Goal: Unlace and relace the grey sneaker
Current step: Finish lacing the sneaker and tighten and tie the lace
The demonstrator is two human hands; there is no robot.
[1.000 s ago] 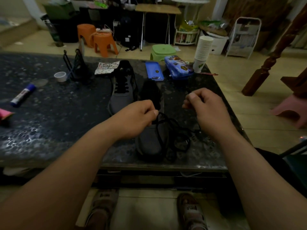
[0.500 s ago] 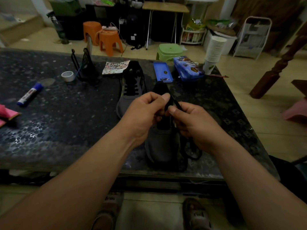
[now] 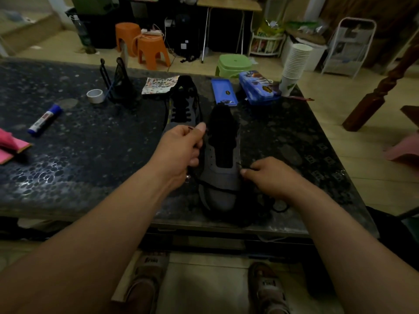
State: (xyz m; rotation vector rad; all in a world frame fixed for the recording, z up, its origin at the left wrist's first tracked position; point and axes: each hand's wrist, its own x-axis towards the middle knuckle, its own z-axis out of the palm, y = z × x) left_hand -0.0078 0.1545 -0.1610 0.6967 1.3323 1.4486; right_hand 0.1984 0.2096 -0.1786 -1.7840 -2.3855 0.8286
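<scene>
While orange stools (image 3: 152, 49) stand behind, a speckled table (image 3: 90, 155) bears the sneaker (image 3: 219, 184).

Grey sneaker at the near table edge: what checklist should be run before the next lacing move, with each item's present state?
1. Left hand grips one end of the black lace: ok.
2. Right hand pinches the lace beside the shoe: ok.
3. Grey sneaker sits flat on the table: ok.
4. Upper eyelets are empty: ok.
5. Lace is threaded through the lowest eyelets: cannot tell; it crosses the toe.
6. Slack by the right wrist is untangled: cannot tell, too dark.
</scene>
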